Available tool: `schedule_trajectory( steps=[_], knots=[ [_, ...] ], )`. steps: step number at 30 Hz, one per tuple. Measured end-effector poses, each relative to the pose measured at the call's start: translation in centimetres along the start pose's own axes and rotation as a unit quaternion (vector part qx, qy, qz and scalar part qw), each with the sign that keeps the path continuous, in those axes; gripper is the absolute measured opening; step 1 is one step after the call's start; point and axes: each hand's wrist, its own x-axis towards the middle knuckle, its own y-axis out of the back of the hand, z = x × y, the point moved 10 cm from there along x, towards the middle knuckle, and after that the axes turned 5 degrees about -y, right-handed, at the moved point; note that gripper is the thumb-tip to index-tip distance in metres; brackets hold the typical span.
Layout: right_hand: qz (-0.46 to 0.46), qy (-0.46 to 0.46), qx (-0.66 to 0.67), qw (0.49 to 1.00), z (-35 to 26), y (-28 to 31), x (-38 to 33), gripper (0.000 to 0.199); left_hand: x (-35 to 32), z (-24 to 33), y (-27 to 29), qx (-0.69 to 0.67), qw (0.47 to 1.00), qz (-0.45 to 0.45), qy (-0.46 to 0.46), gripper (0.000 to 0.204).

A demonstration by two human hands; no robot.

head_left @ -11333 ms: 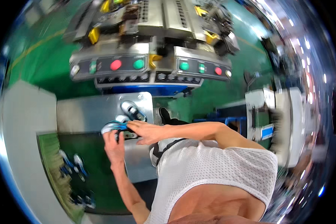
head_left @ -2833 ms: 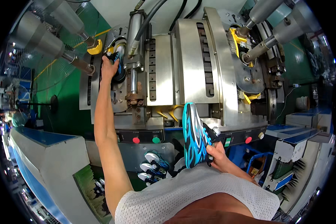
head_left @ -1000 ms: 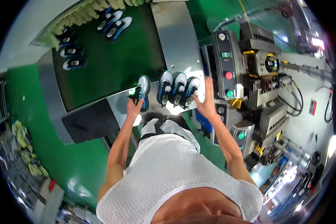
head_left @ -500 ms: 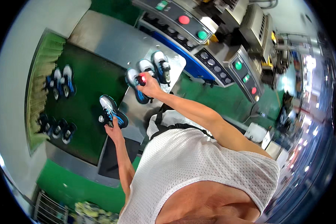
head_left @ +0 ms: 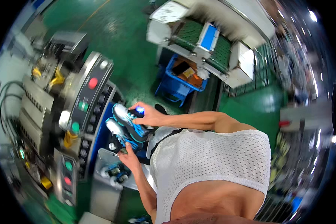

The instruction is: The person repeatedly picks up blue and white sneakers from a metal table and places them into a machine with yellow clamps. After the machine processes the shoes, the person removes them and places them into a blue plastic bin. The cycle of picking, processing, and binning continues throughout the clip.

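Interior of a factory workshop, evidently one handling footwear. Identifiable at left by heavy metal machinery (head_left: 37, 100) with slanted control panels (head_left: 86, 92), set with round red and green push-buttons (head_left: 93, 83). Opposite, a conveyor-like unit (head_left: 246, 18) with a green belt (head_left: 188, 34) beneath a bristle curtain (head_left: 209, 16), and near it a blue crate (head_left: 177, 89) of small items (head_left: 180, 68). Also characteristic: several sneakers (head_left: 115, 127) of like white, black and blue colouring, some in a cluster on a plain metal surface (head_left: 103, 155). Glossy green floor (head_left: 123, 48), marked by a yellow line (head_left: 94, 15); bright lamps (head_left: 313, 16) along the blurred right margin.
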Motion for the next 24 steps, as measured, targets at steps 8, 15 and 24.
schedule_trajectory(
  steps=[8, 15, 24],
  knots=[
    [0.502, 0.014, -0.017, 0.865, -10.0, 26.7, -15.3, 0.052, 2.5, 15.9, -22.2, 0.060, 0.926, -0.370, -0.051, 0.044],
    [0.595, -0.104, -0.178, 0.777, -5.3, 46.2, -12.9, 0.080, 6.0, 21.1, -53.5, 0.127, 0.824, -0.410, -0.371, 0.051],
    [0.671, -0.195, -0.225, 0.679, 1.5, 61.2, -5.8, 0.070, 8.4, 16.5, -70.9, 0.155, 0.788, -0.441, -0.400, 0.069]
  ],
)
